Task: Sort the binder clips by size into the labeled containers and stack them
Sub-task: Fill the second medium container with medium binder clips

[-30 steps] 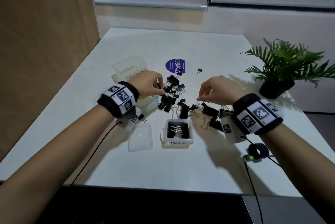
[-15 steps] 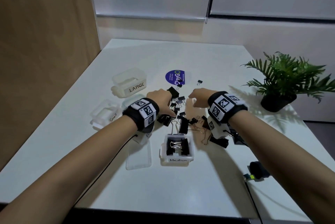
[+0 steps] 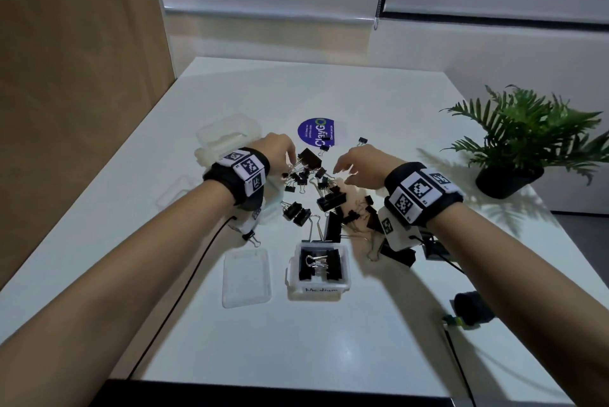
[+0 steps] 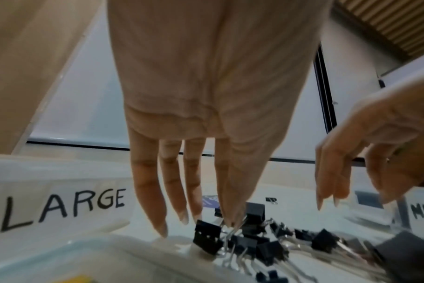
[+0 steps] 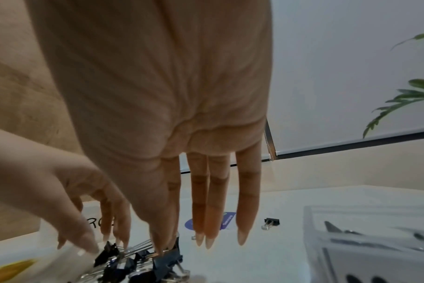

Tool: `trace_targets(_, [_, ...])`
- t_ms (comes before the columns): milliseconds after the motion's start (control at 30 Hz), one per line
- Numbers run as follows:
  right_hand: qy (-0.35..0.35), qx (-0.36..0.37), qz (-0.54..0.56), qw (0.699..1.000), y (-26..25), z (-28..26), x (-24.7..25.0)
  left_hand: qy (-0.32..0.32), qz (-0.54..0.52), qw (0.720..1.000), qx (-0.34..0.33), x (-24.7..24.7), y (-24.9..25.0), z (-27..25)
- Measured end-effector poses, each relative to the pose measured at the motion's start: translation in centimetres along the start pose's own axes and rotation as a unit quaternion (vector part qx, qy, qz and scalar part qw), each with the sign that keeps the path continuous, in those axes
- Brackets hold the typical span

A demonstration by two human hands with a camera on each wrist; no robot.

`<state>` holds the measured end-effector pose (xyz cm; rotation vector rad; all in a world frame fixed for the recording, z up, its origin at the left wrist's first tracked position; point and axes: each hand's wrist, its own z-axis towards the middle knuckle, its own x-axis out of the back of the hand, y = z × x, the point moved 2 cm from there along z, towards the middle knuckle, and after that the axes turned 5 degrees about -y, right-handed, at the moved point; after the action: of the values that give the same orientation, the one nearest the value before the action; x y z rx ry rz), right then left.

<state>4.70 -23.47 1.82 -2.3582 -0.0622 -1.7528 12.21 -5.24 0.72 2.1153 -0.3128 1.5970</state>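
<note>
White tabletop (image 3: 329,340) under us: both hands had moved onto scattered black metal binder clips (image 3: 331,200); our left hand (image 3: 280,151) pinched one, right hand (image 3: 362,166) hovered loosely spread, empty, sorting barely begun.

From my right wrist cam, my right hand (image 5: 157,114) hangs fingers-down over the clip pile (image 5: 138,262), index tip touching the wire handles. My left hand (image 5: 48,191) reaches in at the pile too. One stray clip (image 5: 271,223) sits alone near a blue sticker (image 5: 228,220); a clear box (image 5: 366,252) sits on the right.
</note>
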Motion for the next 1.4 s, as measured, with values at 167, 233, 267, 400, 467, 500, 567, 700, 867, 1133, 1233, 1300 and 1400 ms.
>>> trace_targets(167, [0.005,-0.003,0.009,1.000,-0.5,-0.5,-0.2,-0.058,0.084,0.995,0.006,-1.1,0.6,0.9])
trace_targets(233, [-0.001,-0.011,0.015,1.000,-0.6,-0.8,-0.4,-0.048,0.101,0.994,-0.001,-1.1,1.1,0.7])
trace_targets(267, [-0.004,-0.014,0.017,1.000,-0.6,-1.1,-0.5,-0.044,0.103,0.994,0.000,-1.1,1.2,0.6])
trace_targets(400, [-0.006,-0.024,0.027,0.999,-0.6,-1.8,-0.8,-0.021,0.038,0.999,-0.003,-0.9,1.6,0.5])
trace_targets(467, [0.004,-0.024,0.032,0.999,-0.7,-2.2,-0.9,-0.006,-0.039,0.999,-0.010,-0.7,1.7,0.4])
trace_targets(500, [0.012,-0.018,0.035,0.999,-0.9,-2.4,-0.8,-0.006,-0.083,0.996,-0.019,-0.5,1.8,0.2])
trace_targets(567, [0.025,0.000,0.035,0.999,-1.6,-2.8,-0.8,-0.013,-0.134,0.990,-0.037,-0.3,1.8,-0.3])
trace_targets(700, [0.028,0.001,0.014,1.000,-2.9,-3.2,-1.1,0.010,-0.069,0.997,-0.043,0.1,1.5,-1.8])
trace_targets(867, [0.018,-0.017,0.017,1.000,-3.4,-3.5,-1.0,-0.072,0.023,0.997,-0.024,-0.5,1.8,-4.5])
trace_targets(1133, [0.007,-0.007,0.019,1.000,-5.6,-3.5,-1.1,-0.062,0.059,0.996,-0.014,-2.0,2.9,-5.0])
trace_targets(1233, [0.006,-0.012,0.007,1.000,-5.8,-3.4,-1.0,-0.049,0.020,0.998,-0.029,-2.0,2.6,-5.4])
trace_targets(1300, [0.007,-0.012,0.003,1.000,-6.0,-3.3,-1.0,-0.037,-0.020,0.998,-0.042,-1.7,2.3,-5.7])
trace_targets(1400, [0.005,0.001,0.001,1.000,-6.5,-3.0,-1.1,-0.019,-0.072,0.996,-0.059,-1.3,1.6,-6.4])
